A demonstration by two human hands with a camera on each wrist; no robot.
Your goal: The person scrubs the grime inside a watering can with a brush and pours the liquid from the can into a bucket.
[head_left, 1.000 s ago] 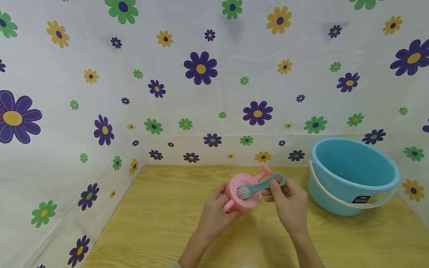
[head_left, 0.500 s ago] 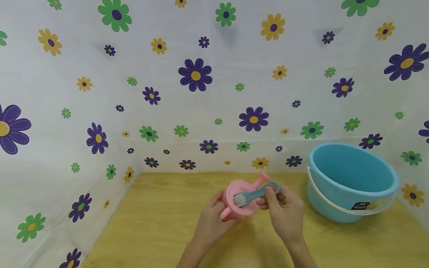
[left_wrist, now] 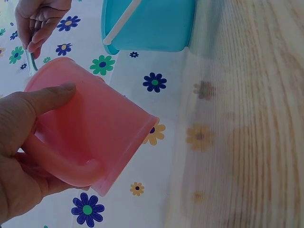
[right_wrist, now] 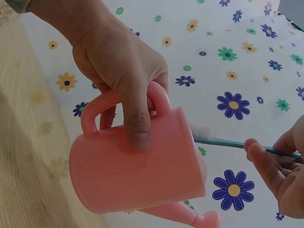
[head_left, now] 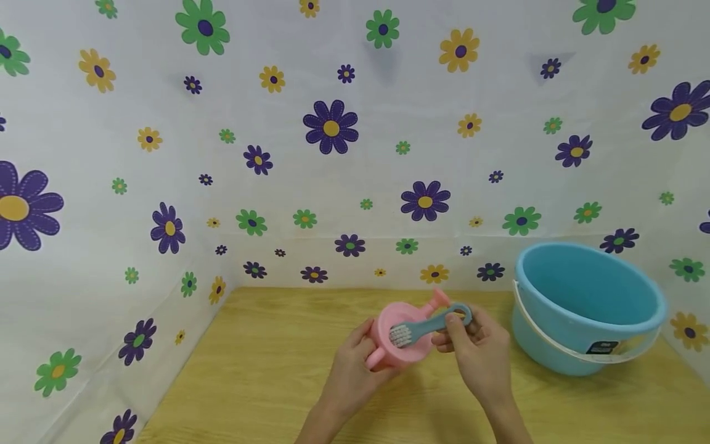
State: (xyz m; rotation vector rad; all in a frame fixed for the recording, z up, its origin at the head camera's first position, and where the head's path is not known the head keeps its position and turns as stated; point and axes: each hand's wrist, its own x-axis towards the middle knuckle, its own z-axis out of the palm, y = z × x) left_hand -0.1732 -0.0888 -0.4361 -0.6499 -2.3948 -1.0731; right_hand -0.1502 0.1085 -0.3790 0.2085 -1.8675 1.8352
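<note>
My left hand (head_left: 350, 370) grips a small pink watering can (head_left: 383, 333) by its handle side, the thumb laid along the wall in the left wrist view. The can is tilted, its mouth turned toward the head camera and its spout (head_left: 438, 298) pointing up and right. Between thumb and fingers, my right hand (head_left: 479, 357) pinches the handle of a blue-grey brush (head_left: 429, 325). White bristles (head_left: 400, 335) lie over the can's mouth; in the right wrist view the bristles (right_wrist: 203, 131) show right at the rim. Both things are held above the table.
A light-blue bucket (head_left: 571, 345) with a white handle stands to the right on the wood-grain table (head_left: 266, 357). A white sheet (head_left: 333, 179) printed with flowers hangs behind and along the left side.
The head view shifts slightly. Both hands keep their hold on the watering can and brush, with the bristles staying at the can's mouth.
</note>
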